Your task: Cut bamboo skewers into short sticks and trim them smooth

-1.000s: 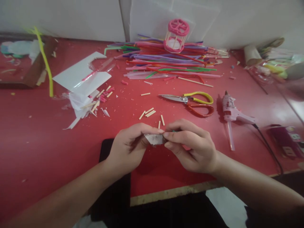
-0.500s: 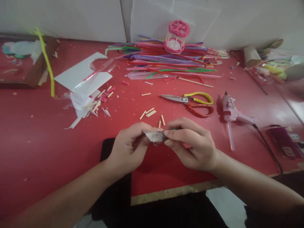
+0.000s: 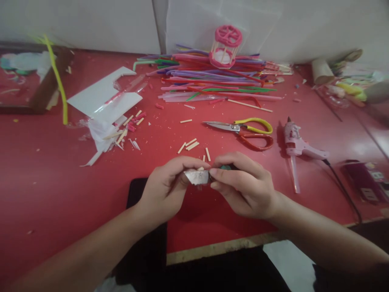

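My right hand [image 3: 246,184] is closed around a utility knife, its broad silver blade [image 3: 197,177] pointing left and a bit of teal showing between the fingers. Thumb and forefinger of my left hand [image 3: 165,186] pinch at the blade's far side, where the pale end of a small wooden stick [image 3: 200,168] peeks out; most of it is hidden by blade and fingers. Both hands nearly meet above the table's front part. Just beyond them lie several short cut wooden sticks [image 3: 192,144].
Scissors [image 3: 238,127] with yellow and red handles lie beyond my hands. On the right are a pink glue gun [image 3: 299,144] and its cord. Pipe cleaners [image 3: 212,79] pile up behind, under a pink round cage-like model [image 3: 226,46]. White board scraps [image 3: 100,95] lie left; a black phone-like slab [image 3: 136,190] sits under my left wrist.
The blade has shifted slightly down and tilted, and more of the teal part and a pale stick end now show. Both hands stay close together in nearly the same place.
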A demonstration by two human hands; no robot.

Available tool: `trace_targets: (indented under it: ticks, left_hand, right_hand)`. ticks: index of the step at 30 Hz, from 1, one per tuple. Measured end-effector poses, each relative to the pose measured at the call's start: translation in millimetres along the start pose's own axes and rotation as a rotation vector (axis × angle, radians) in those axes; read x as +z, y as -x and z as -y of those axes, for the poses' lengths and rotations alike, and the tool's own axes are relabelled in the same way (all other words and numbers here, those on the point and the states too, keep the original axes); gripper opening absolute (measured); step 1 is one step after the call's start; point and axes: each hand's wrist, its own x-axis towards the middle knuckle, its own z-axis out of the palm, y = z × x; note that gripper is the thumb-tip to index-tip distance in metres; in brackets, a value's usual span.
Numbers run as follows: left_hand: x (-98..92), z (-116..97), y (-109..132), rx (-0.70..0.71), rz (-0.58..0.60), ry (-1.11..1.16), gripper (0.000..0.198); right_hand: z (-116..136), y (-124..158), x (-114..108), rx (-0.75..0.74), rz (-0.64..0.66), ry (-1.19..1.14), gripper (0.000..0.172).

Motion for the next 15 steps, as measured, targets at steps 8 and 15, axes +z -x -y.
trace_targets:
  ticks: [8, 15]
  left_hand:
    - [0.0, 1.2, 1.2, -0.002, 0.027, 0.011, 0.024]
    - [0.4, 0.7, 1.6, 0.02, 0.052, 0.034, 0.028]
  right_hand:
    - [1.7, -1.7, -0.5, 0.005, 0.0, 0.003, 0.008]
    - [2.0, -0.7, 0.2, -0.009, 0.004, 0.012, 0.009]
